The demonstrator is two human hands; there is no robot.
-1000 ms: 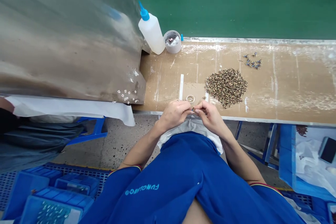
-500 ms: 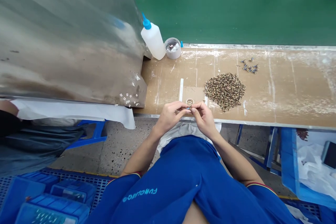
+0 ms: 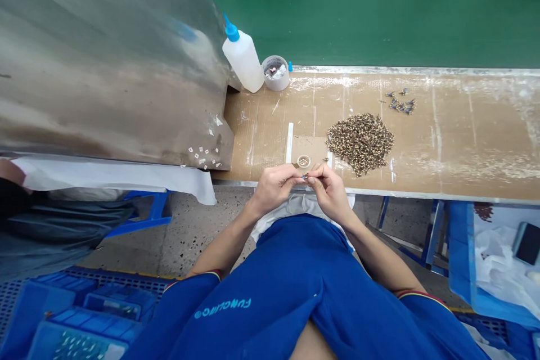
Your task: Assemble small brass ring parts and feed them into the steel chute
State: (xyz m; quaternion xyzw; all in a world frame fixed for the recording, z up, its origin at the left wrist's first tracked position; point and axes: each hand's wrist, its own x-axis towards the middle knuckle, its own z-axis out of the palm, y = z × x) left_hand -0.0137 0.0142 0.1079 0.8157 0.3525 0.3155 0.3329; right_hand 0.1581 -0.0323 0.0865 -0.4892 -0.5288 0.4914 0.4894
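Left hand (image 3: 273,185), right hand (image 3: 330,191) pinched tiny metal part (image 3: 304,176)
Fingers closed on it; a slip could lose it in the nearby pile (image 3: 360,143)

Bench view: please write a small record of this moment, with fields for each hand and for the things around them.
left hand: pinches a tiny metal part at the fingertips
right hand: pinches the same part
near the hands: small ring on the bench
further along: pile of small gold-coloured parts
back of bench: white squeeze bottle with blue tip

Royal-blue polo shirt (image 3: 291,287), yellow-trimmed sleeves
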